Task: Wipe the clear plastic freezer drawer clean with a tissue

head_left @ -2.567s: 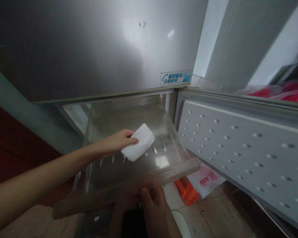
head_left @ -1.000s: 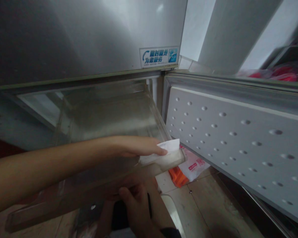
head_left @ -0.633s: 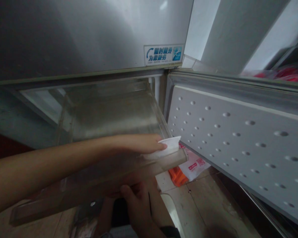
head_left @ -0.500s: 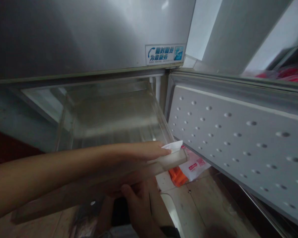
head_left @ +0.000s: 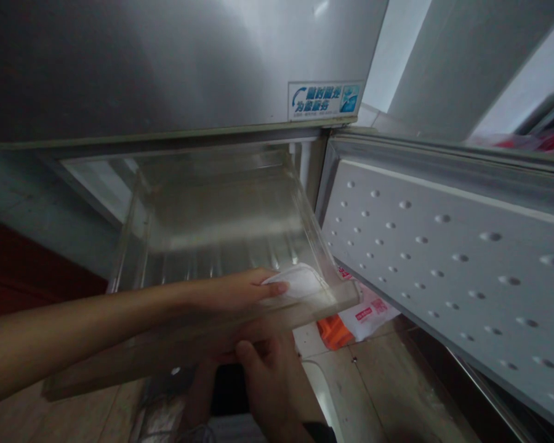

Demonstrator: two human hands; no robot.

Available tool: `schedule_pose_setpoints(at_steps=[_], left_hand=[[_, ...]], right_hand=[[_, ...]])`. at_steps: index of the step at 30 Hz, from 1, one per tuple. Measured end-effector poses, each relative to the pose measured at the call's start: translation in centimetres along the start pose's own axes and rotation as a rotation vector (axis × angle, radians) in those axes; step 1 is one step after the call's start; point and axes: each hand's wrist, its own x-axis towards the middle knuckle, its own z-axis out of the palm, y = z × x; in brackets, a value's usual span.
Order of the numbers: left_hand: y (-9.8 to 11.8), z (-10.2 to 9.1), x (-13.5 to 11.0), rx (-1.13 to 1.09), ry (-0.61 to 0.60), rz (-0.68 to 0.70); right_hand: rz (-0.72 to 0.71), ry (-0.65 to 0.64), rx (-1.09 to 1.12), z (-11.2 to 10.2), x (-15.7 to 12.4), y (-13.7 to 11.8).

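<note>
My left hand (head_left: 240,289) reaches across from the left over the front of a clear plastic freezer drawer (head_left: 138,234). Its fingers are closed on a white cloth (head_left: 300,282), which lies against the inner side of the drawer's front panel near the right corner. Lower down, my right hand (head_left: 270,375) is at the outside of that front panel, its thumb bent and in view. The other fingers of this hand are partly hidden, and they appear to grip the panel's lower part. The drawer is pulled out of the freezer compartment and holds nothing that I can see.
The freezer door (head_left: 434,258) stands wide open on the right. Above is a closed grey door (head_left: 166,67) with a blue-lettered sticker (head_left: 325,100). On the tiled floor (head_left: 373,381) lie a white plastic bag (head_left: 369,311) and something orange (head_left: 335,332).
My left hand and the cloth have moved left, away from the drawer's front right corner. The right hand stays at the front panel. The whole view has shifted slightly.
</note>
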Motion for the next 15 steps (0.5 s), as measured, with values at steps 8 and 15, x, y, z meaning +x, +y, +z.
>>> schedule_pose_setpoints(at_steps=[8, 15], left_hand=[[-2.5, -1.9, -5.0, -0.025, -0.007, -0.081], [-4.2, -1.7, -10.3, 0.011, 0.203, -0.159]], right_hand=[[-0.021, 0.003, 0.079, 0.3, 0.1, 0.7], [-0.011, 0.019, 0.01, -0.4, 0.1, 1.3]])
